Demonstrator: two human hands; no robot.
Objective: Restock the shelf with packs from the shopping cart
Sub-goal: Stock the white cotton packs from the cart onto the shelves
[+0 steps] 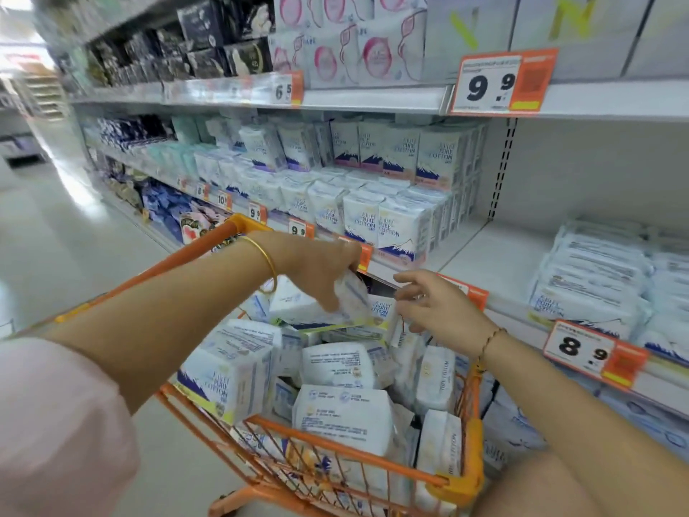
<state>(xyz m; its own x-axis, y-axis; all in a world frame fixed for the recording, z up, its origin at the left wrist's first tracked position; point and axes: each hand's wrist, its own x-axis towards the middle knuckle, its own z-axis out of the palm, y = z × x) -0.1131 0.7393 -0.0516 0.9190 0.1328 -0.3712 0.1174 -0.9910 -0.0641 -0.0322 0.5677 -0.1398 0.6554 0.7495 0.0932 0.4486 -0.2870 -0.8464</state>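
Observation:
An orange wire shopping cart [373,457] in front of me is piled with several white "Pure Cotton" packs [346,416]. My left hand [317,266] reaches over the cart's far end and grips one white pack [354,296] lifted above the pile. My right hand [432,307] hovers just right of that pack, fingers spread and relaxed, holding nothing. Beyond the cart, the middle shelf [484,263] carries rows of the same packs [395,229] standing upright, with a bare stretch of white shelf to their right.
Flat stacks of similar packs [596,278] lie on the shelf at the right. Orange price tags [592,348] line the shelf edges. An upper shelf [335,95] holds pink and dark packs. The aisle floor [56,236] lies to the left.

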